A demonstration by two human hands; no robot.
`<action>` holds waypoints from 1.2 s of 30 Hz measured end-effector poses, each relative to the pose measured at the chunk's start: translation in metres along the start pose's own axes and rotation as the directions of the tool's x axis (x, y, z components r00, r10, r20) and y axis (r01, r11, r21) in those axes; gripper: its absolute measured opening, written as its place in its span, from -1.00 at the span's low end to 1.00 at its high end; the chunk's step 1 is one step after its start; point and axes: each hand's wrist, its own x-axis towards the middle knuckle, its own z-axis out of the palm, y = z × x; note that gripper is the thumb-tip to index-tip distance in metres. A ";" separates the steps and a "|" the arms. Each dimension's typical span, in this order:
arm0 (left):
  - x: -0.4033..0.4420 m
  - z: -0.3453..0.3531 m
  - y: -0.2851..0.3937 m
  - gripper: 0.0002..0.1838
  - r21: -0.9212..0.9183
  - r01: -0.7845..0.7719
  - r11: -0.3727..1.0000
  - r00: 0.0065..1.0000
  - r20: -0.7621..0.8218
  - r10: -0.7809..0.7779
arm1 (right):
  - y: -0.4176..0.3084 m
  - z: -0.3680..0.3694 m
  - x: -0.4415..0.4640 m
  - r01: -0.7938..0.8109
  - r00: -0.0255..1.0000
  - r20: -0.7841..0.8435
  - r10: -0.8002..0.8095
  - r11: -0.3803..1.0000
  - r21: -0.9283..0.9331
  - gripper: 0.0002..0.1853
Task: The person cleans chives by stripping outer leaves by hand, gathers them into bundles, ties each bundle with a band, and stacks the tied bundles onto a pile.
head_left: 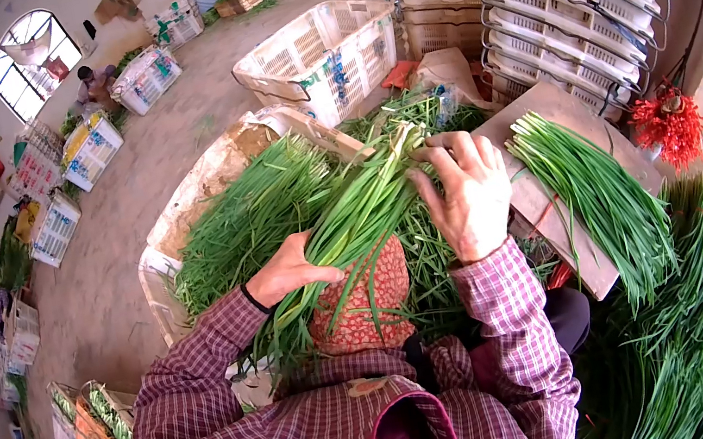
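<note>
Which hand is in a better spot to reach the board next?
Probably the right hand. It's on the board's side and nearer to it, at the pale ends of the greens. The left hand is farther away, holding the leafy part.

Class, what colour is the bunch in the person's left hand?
The bunch is green, with paler stem ends near the right hand; head view.

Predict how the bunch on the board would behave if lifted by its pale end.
The bunch would probably droop, since its long, thin leaves hang past the edge of the board. Stray leaves along its side suggest it may shed strands.
</note>
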 end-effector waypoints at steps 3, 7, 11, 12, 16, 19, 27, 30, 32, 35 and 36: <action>0.001 -0.001 -0.003 -0.45 0.016 -0.031 0.999 0.999 -0.039 0.032 | 0.002 0.011 0.001 -0.020 0.999 0.026 0.022 0.997 -0.077 -0.70; 0.005 -0.007 -0.021 -0.36 0.144 -0.059 0.988 0.995 -0.066 0.069 | 0.004 0.017 -0.007 -0.073 0.991 0.105 0.080 0.995 -0.072 -0.66; 0.009 -0.006 -0.024 -0.31 0.192 -0.106 0.976 0.990 -0.072 0.121 | 0.014 0.029 -0.016 -0.118 0.983 0.139 0.118 0.993 -0.011 -0.68; 0.011 -0.007 -0.025 -0.31 0.190 -0.107 0.976 0.990 -0.071 0.122 | 0.016 0.031 -0.017 -0.113 0.988 0.104 0.111 0.994 0.011 -0.70; 0.015 -0.014 -0.033 -0.29 0.246 -0.120 0.962 0.987 -0.076 0.142 | 0.033 0.033 -0.022 -0.088 0.996 0.025 0.090 0.993 -0.079 -0.80; 0.017 -0.016 -0.036 -0.26 0.211 -0.108 0.971 0.985 -0.107 0.133 | 0.061 0.027 -0.024 -0.176 0.984 -0.015 0.176 0.968 -0.177 -0.85; 0.005 -0.027 -0.037 -0.27 0.560 -0.072 0.825 0.950 -0.213 0.227 | 0.178 -0.065 -0.055 -0.566 0.818 -0.235 0.524 0.664 -0.489 -0.89; 0.008 -0.027 -0.044 -0.26 0.526 -0.027 0.850 0.961 -0.220 0.167 | 0.182 -0.076 -0.072 -0.478 0.793 -0.036 0.608 0.585 -0.655 -0.88; 0.015 -0.025 -0.052 -0.26 0.438 -0.114 0.892 0.955 -0.198 0.219 | 0.140 -0.065 -0.066 -0.387 0.872 0.019 0.490 0.712 -0.586 -0.84; 0.019 -0.016 -0.042 -0.26 0.409 -0.112 0.906 0.966 -0.171 0.196 | 0.094 -0.033 -0.056 -0.302 0.949 0.036 0.314 0.935 -0.184 -0.82; 0.019 -0.013 -0.037 -0.26 0.425 -0.095 0.900 0.969 -0.167 0.182 | 0.076 -0.025 -0.049 -0.187 0.982 -0.002 0.188 0.980 -0.067 -0.82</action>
